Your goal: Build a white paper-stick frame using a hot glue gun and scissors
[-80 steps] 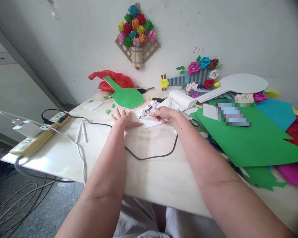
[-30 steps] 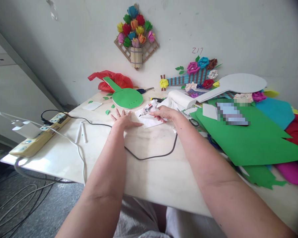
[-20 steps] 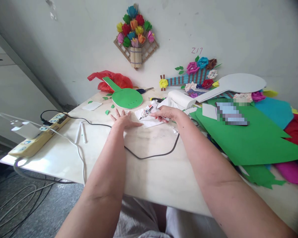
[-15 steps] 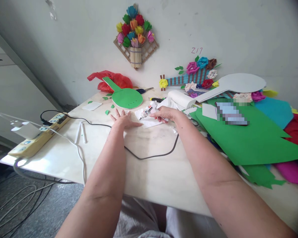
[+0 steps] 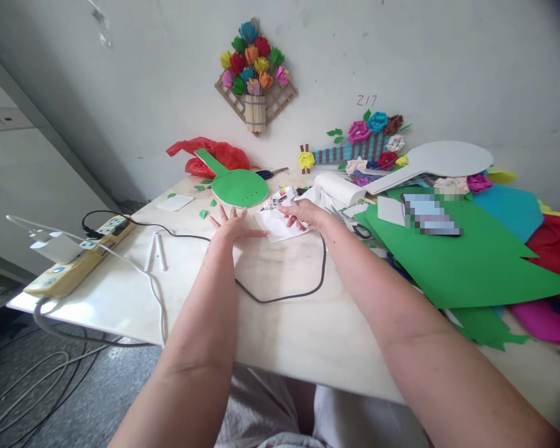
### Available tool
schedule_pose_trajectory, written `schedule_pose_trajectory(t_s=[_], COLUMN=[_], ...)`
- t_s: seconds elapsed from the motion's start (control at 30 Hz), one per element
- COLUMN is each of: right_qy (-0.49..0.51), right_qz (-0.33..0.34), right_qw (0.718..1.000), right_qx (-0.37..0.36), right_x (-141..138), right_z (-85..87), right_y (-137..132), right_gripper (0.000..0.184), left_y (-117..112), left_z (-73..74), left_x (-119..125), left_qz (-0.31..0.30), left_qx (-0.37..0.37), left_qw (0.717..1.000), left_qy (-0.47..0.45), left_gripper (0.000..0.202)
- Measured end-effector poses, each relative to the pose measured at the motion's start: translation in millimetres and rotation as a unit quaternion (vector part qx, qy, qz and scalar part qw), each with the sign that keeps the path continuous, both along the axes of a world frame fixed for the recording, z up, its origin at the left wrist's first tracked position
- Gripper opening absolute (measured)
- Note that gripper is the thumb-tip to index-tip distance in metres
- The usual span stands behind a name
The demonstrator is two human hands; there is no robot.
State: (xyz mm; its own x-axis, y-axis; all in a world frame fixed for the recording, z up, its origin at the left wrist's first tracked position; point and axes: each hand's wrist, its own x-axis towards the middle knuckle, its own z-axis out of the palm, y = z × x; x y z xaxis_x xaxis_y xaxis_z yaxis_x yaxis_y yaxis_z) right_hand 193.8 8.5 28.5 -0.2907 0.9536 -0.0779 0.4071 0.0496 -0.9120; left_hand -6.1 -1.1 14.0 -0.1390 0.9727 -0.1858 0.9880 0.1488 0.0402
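Observation:
My left hand [image 5: 231,225] lies on the tabletop with its fingers spread. Its thumb reaches to the left edge of a white sheet of paper [image 5: 280,229]. My right hand [image 5: 305,214] is curled over this sheet, fingers bent around a white glue gun [image 5: 280,198] with dark and coloured marks. The glue gun's handle is mostly hidden by the hand. A black cord [image 5: 280,302] loops over the table towards my right wrist. Just beyond my left hand rests a green paddle-shaped cutout [image 5: 240,188], with small green leaf pieces [image 5: 203,214] beside it.
A yellow power strip [image 5: 70,264] and two white sticks [image 5: 160,252] are at left. Scissors [image 5: 273,173] and a red plastic bag [image 5: 224,155] lie behind. On the right are a white roll [image 5: 338,188], green sheets [image 5: 448,267], a phone [image 5: 432,214] and a grey-white cutout [image 5: 452,158].
The glue gun has tilted flatter and shifted away from me over the paper. My right hand's fingers have moved slightly, while my left hand stays in place.

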Motion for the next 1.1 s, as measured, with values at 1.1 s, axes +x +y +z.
schedule_pose_trajectory(t_s=[1.1], right_qy=[-0.051], right_qz=[0.075], right_qw=[0.995], right_qx=[-0.049], right_x=[27], right_z=[-4.8], right_y=[-28], right_gripper=[0.034], left_y=[-18], left_z=[-20.7], left_x=[-2], left_qz=[-0.009], left_qx=[0.039], left_qw=[0.998], left_qy=[-0.042], left_gripper=[0.105])
